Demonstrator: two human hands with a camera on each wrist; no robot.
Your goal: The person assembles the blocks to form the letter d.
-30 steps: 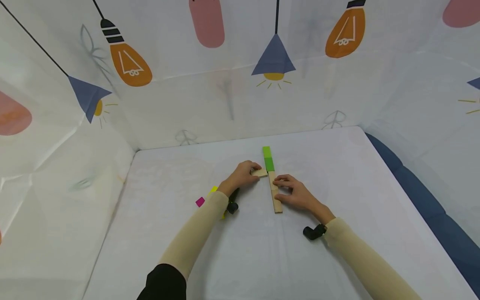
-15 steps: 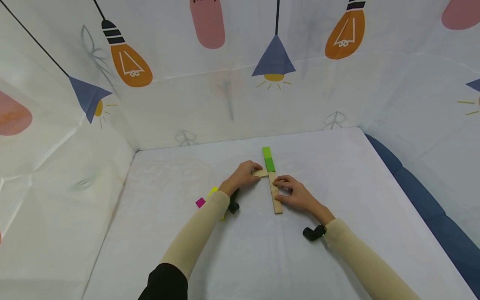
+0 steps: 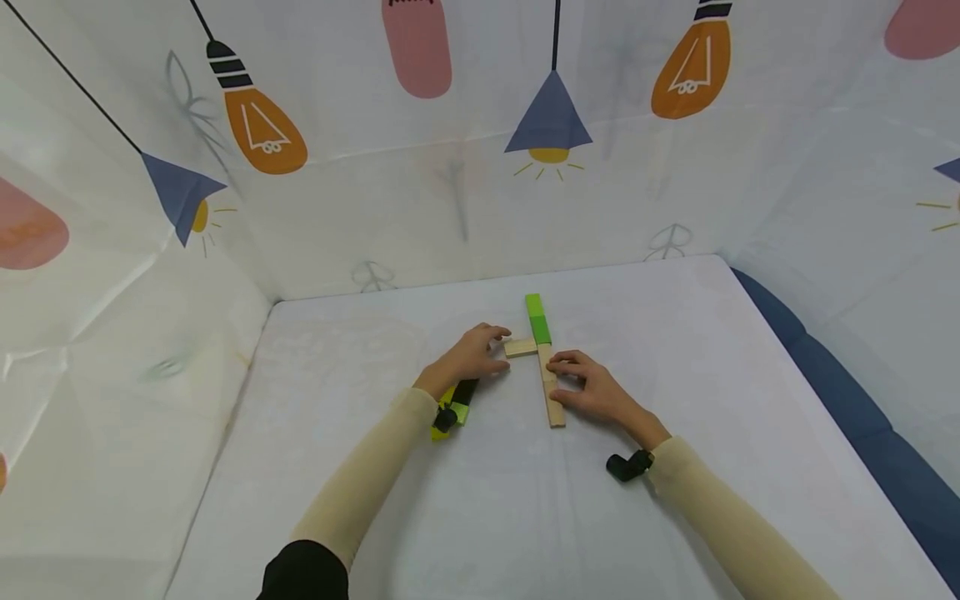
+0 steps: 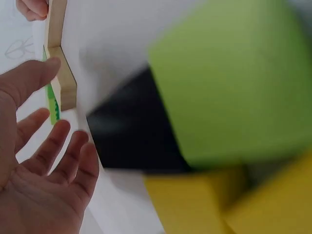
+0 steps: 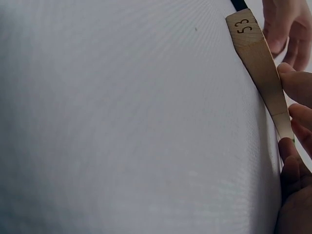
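Observation:
Two plain wooden blocks (image 3: 548,362) lie end to end, with a green block (image 3: 539,329) and a lime-green end (image 3: 532,304) continuing the line away from me. A third wooden block (image 3: 521,348) lies crosswise against the line's left side, just below the green. My left hand (image 3: 467,357) is spread just left of that crosswise block, its palm empty. In the left wrist view the thumb (image 4: 41,75) overlaps the crosswise block's face. My right hand (image 3: 592,390) rests its thumb and fingertips along the line's right side. The right wrist view shows "53" on the near wooden end (image 5: 243,27).
Below my left wrist lie a black block (image 3: 466,392), a lime-green one (image 3: 461,413) and yellow ones (image 3: 439,433), partly hidden by the wrist camera (image 3: 446,418). The white tabletop (image 3: 495,517) meets a printed cloth wall (image 3: 465,208). Something dark blue (image 3: 847,400) borders its right edge.
My left hand has let go of the crosswise wooden block and drawn back to the left, its forearm now covering the magenta block. The right hand has stayed at the line.

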